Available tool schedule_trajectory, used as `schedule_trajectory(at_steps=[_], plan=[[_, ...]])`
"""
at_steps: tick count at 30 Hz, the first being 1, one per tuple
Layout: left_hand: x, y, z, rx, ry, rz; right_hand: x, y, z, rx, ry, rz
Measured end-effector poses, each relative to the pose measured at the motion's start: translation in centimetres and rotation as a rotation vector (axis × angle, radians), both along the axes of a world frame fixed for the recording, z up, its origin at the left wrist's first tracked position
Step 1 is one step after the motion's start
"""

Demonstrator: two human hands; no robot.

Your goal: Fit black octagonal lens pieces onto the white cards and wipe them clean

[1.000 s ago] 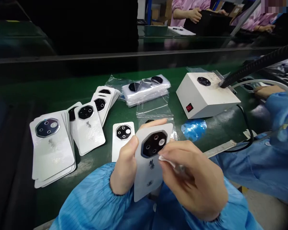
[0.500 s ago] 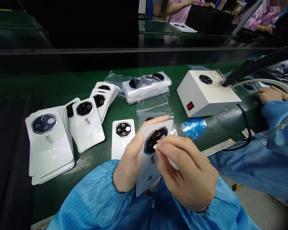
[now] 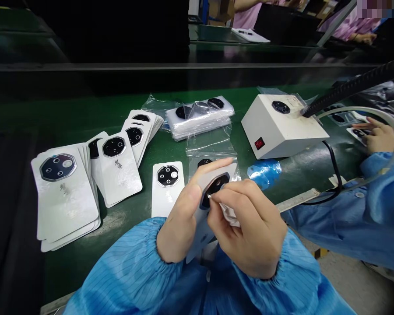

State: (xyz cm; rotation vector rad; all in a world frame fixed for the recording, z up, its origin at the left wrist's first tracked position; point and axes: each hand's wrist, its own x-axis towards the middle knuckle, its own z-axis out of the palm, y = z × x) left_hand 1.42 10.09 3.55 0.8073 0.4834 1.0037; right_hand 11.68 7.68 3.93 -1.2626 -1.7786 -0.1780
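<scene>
My left hand (image 3: 179, 221) grips a pale phone back cover (image 3: 197, 240) by its edges, tilted up in front of me. A black octagonal camera plate (image 3: 213, 188) sits near its top. My right hand (image 3: 249, 232) pinches a crumpled white cloth (image 3: 230, 213), and a white tip between the fingers touches the camera plate. Part of the cloth is hidden in the palm. Just left of the hands lies another white back cover (image 3: 167, 197). Behind the held cover is a clear plastic bag (image 3: 210, 144) with a dark camera plate showing.
Fanned stacks of back covers (image 3: 68, 205) lie at left on the green bench (image 3: 118, 236). Bagged camera plates (image 3: 200, 118) are piled at the back. A white box (image 3: 282, 131) with a red switch and hose stands right, beside blue film (image 3: 265, 173). A co-worker's hand (image 3: 381, 138) is far right.
My right hand has shifted slightly left and up on the camera plate, and more of the white cloth shows. The held cover has turned more edge-on. The co-worker's hand has lifted a cover.
</scene>
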Motion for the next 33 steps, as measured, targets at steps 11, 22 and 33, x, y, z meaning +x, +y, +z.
schedule_trajectory(at_steps=[11, 22, 33], plan=[[-0.6, 0.5, -0.4, 0.191, 0.219, 0.009, -0.1, 0.1, 0.0, -0.058, 0.031, 0.045], [-0.8, 0.4, 0.1, 0.100, 0.189, -0.024, -0.2, 0.0, 0.8, -0.124, -0.023, 0.015], [0.0, 0.0, 1.1, -0.332, -0.077, -0.119, 0.6, -1.0, 1.1, 0.038, -0.062, -0.065]])
